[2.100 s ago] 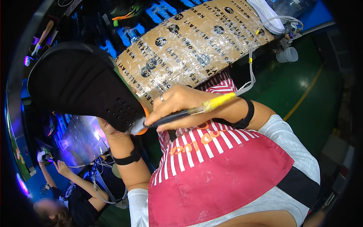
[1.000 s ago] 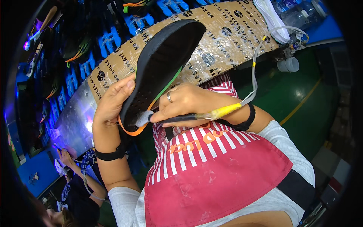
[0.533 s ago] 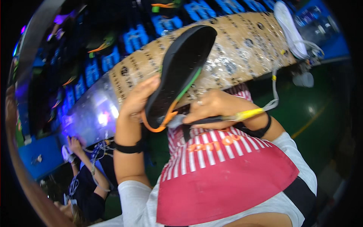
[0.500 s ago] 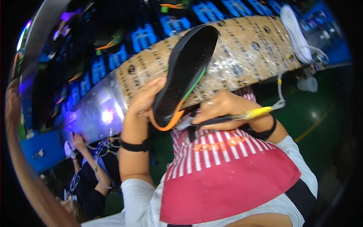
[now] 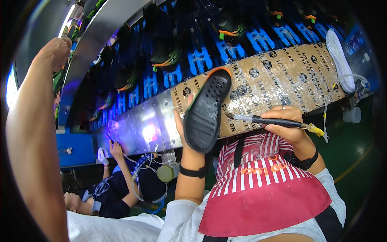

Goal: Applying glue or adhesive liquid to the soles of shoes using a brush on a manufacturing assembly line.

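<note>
A black shoe sole (image 5: 207, 111), orange at its far end and green along one edge, is tilted up above the bench. My left hand (image 5: 179, 127) grips it from behind and along its left side, with most of the fingers hidden by the sole. In my right hand (image 5: 288, 123), closed around it, is a black-handled brush (image 5: 258, 119) with a yellow-wrapped rear end and a thin tube. Its bristles point left and lie close to the sole's right edge; whether they touch, I cannot tell.
Printed tape covers the bench ledge (image 5: 278, 80). Beyond it, blue racks (image 5: 199, 60) carry several dark shoes (image 5: 165, 56). A white sole (image 5: 340, 60) lies at the right end, by a tube. Another person's arm (image 5: 32, 133) reaches up at left; a second person (image 5: 117, 185) works farther along.
The sole has been turned, so its orange end has gone from near me to the far side. My right hand and the brush have moved away to the right. The view has shifted.
</note>
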`<action>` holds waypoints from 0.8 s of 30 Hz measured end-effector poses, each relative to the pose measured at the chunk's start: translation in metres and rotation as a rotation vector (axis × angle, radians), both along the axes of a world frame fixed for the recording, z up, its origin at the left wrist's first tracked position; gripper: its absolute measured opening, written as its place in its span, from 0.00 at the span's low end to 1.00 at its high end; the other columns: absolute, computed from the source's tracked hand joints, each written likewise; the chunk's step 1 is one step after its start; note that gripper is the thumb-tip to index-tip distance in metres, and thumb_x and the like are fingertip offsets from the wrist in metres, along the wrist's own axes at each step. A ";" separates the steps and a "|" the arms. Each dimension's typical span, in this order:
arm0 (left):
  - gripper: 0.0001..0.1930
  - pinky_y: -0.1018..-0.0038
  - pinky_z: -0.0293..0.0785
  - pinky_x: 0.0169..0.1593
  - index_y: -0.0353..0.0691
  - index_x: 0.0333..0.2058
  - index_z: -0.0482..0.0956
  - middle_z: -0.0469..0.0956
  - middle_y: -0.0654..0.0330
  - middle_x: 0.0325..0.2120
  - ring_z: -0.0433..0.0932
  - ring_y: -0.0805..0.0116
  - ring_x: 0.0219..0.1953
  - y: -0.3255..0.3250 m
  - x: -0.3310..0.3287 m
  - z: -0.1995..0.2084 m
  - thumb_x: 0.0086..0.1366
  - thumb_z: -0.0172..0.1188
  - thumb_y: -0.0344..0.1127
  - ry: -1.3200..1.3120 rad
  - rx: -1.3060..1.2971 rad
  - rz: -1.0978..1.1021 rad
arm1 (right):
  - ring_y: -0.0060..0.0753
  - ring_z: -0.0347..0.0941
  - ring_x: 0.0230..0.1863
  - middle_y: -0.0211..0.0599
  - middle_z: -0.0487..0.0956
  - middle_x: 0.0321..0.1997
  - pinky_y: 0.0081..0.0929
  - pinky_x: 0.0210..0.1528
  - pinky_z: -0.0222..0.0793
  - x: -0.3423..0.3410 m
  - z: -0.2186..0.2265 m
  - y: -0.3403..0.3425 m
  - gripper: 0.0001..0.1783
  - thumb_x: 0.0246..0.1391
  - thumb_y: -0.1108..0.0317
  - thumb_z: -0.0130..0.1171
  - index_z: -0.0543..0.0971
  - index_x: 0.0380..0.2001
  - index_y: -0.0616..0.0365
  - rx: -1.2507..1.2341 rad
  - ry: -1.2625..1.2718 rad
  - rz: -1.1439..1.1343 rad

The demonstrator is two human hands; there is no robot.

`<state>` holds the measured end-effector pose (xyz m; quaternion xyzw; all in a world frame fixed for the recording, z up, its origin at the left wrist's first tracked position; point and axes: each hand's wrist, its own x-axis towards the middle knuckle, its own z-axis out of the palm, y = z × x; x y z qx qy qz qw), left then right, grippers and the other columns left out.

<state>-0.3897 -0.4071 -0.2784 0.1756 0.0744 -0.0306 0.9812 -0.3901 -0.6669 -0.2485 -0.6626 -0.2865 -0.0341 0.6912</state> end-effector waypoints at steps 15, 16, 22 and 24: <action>0.38 0.53 0.69 0.48 0.37 0.56 0.56 0.63 0.43 0.50 0.67 0.45 0.49 -0.034 -0.045 -0.025 0.56 0.30 0.63 0.166 0.063 -0.375 | 0.26 0.74 0.29 0.41 0.78 0.30 0.19 0.33 0.68 -0.001 -0.001 -0.005 0.14 0.40 0.74 0.62 0.77 0.34 0.66 0.031 0.127 -0.078; 0.38 0.53 0.69 0.48 0.37 0.56 0.56 0.63 0.43 0.50 0.67 0.45 0.49 -0.036 -0.045 -0.025 0.56 0.30 0.63 0.162 0.067 -0.378 | 0.26 0.74 0.29 0.41 0.78 0.30 0.19 0.33 0.68 -0.001 0.001 -0.005 0.14 0.40 0.74 0.62 0.77 0.34 0.66 0.017 0.131 -0.072; 0.40 0.54 0.69 0.47 0.37 0.55 0.56 0.64 0.41 0.48 0.67 0.46 0.49 -0.050 -0.037 -0.023 0.55 0.37 0.66 0.085 -0.019 -0.312 | 0.25 0.74 0.30 0.41 0.79 0.30 0.18 0.34 0.68 -0.006 0.008 -0.008 0.13 0.40 0.74 0.61 0.78 0.34 0.65 0.005 0.173 -0.074; 0.40 0.55 0.70 0.46 0.39 0.54 0.58 0.67 0.43 0.46 0.71 0.47 0.44 -0.048 -0.029 -0.022 0.54 0.38 0.67 0.085 0.037 -0.245 | 0.23 0.74 0.29 0.40 0.79 0.30 0.18 0.33 0.68 -0.006 0.009 -0.005 0.13 0.41 0.74 0.61 0.77 0.35 0.64 0.055 0.178 -0.074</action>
